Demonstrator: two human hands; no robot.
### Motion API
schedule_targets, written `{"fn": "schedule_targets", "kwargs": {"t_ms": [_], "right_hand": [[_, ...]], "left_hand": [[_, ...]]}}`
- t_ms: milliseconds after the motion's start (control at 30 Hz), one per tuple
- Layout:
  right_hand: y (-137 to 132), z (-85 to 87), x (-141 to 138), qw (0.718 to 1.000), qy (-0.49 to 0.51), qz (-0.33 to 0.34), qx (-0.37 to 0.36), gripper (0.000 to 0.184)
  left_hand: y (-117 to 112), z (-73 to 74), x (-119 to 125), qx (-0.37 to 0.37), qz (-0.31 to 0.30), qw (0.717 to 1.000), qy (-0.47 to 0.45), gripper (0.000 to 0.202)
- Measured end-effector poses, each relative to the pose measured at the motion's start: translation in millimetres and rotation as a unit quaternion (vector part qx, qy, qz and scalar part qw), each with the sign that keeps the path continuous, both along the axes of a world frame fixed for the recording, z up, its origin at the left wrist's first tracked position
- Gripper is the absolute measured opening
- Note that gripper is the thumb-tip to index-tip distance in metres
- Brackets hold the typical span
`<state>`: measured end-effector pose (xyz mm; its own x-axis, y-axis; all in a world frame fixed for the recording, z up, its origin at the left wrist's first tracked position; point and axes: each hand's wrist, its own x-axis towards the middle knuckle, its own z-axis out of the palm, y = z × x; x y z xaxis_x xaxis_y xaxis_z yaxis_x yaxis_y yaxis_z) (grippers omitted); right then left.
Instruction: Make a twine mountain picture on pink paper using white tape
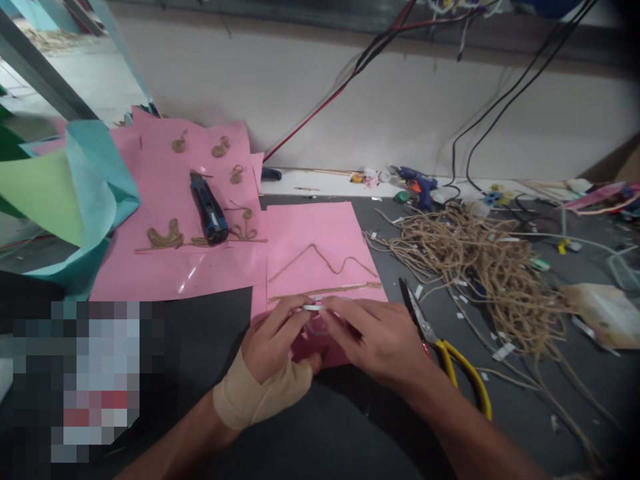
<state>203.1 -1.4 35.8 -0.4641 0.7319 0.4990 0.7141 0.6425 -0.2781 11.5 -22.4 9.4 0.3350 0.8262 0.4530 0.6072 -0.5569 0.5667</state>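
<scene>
My left hand (273, 343), wrapped in a beige bandage at the wrist, and my right hand (380, 340) meet over the near edge of a pink paper sheet (320, 233). Together they pinch a small roll of clear tape (316, 319), with a short white strip stretched between the fingertips. On the sheet lie a bent piece of jute twine (325, 260) shaped like a peak and a straight twine strip (325, 291) just beyond my fingers.
Yellow-handled scissors (440, 343) lie right of my right hand. A big tangle of jute rope (475, 267) fills the right side. A blue utility knife (209, 208) and twine shapes rest on pink sheets at left. Green and teal paper (70, 187) curls far left; a glue gun (420, 181) sits by the wall.
</scene>
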Motion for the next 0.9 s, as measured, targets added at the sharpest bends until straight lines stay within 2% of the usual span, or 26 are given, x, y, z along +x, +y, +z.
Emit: {"fn": "schedule_targets", "kwargs": {"t_ms": [233,367,733,900], "right_hand": [[0.3,1.0,1.0,0.998,-0.053,0.003,0.035,0.016],[2.2,1.8,0.9,0.998,-0.061,0.013,0.027,0.02],[2.2,-3.4,3.1,0.998,0.024,0.024,-0.048,0.016],[3.2,-3.6,0.7,0.993,0.087,0.031,-0.079,0.018]], "left_hand": [[2.5,-0.6,-0.4,0.013,0.002,1.0,0.009,0.04],[1.3,-3.1,-1.4,0.012,0.015,1.0,0.012,0.038],[1.4,-3.0,-1.7,0.021,0.021,0.999,0.016,0.031],[0.9,-1.8,-1.6,0.005,0.025,0.999,0.021,0.035]]}}
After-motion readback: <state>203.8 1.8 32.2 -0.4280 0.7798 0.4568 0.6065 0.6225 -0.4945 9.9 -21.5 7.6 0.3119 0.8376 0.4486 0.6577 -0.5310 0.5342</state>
